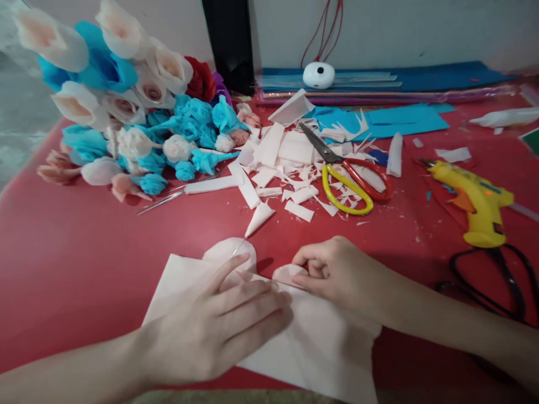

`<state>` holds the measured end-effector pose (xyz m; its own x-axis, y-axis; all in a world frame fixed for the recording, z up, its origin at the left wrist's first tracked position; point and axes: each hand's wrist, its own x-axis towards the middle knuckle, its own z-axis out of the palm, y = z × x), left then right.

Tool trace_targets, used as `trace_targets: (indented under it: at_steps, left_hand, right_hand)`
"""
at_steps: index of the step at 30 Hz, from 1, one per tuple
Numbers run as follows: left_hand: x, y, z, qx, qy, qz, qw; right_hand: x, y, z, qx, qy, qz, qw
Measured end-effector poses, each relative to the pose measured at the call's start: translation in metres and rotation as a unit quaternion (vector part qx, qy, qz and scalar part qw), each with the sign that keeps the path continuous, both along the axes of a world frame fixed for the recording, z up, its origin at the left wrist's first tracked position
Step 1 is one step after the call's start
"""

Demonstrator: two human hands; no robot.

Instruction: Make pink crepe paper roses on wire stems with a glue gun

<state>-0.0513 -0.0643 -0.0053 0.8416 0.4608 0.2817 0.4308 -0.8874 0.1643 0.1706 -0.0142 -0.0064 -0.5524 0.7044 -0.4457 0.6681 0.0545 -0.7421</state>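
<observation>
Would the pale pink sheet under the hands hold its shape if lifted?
Probably not: the pink sheet looks thin and creased, so likely floppy and light. Its ragged right edge suggests it tears easily. The left hand lies flat on it, perhaps pinning it.

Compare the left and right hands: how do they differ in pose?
The left hand lies flat, fingers stretched out; the right hand is curled. The left hand presses down on the sheet; the right hand pinches a raised fold at the sheet's edge. Both touch the same pale pink sheet on the red table.
</observation>
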Motion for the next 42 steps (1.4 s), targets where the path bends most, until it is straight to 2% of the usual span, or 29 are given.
trace_targets:
  at_steps: [3, 8, 13, 22, 29, 35, 39, 42]
  left_hand:
    - [0.0, 0.001, -0.002, -0.008, 0.036, -0.004, 0.999]
    - [0.0, -0.001, -0.006, -0.008, 0.034, -0.003, 0.999]
    - [0.001, -0.001, -0.007, -0.011, 0.009, 0.012, 1.0]
    - [0.004, 0.001, -0.004, -0.004, -0.012, 0.032, 0.999]
    - [0.007, 0.003, -0.002, 0.001, -0.006, 0.062, 0.998]
    - [0.008, 0.003, -0.002, -0.02, -0.025, 0.071, 0.997]
    - [0.005, 0.007, 0.008, -0.082, -0.057, 0.085, 0.991]
    - [-0.003, 0.019, 0.016, -0.074, -0.082, 0.141, 0.984]
  right_hand:
    - [0.001, 0.004, 0.002, 0.032, -0.001, -0.006, 0.999]
    - [0.012, 0.019, 0.016, 0.099, -0.052, -0.036, 0.993]
    - [0.029, 0.025, 0.016, 0.151, -0.098, 0.034, 0.983]
    - [0.033, 0.025, 0.021, 0.1, -0.12, 0.051, 0.986]
    - [0.027, 0.029, 0.013, 0.1, -0.127, 0.039, 0.986]
    - [0.025, 0.031, 0.016, 0.093, -0.106, 0.063, 0.988]
    - [0.025, 0.031, 0.021, 0.107, -0.095, 0.05, 0.988]
    - [0.021, 0.03, 0.028, 0.125, -0.095, 0.025, 0.987]
